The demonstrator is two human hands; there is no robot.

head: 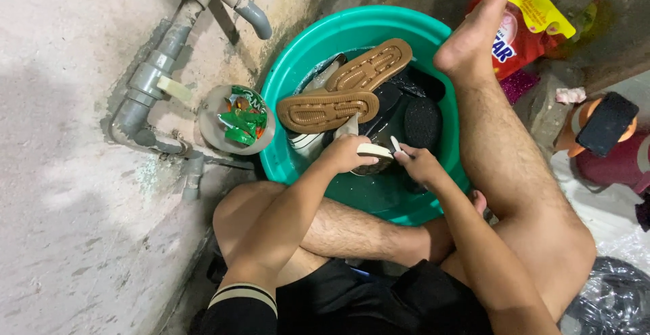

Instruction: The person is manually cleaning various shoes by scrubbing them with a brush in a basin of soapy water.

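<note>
Over the near side of the green basin (298,57), my left hand (349,153) clamps a pale-soled shoe (374,151) while my right hand (420,164), touching it, grips a small brush (395,145) against its sole.

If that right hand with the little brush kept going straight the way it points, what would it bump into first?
The right hand points up-left toward the pale shoe sole held by the left hand. It would likely meet that sole first, as its brush already seems to touch it, though depth is hard to judge.
</note>
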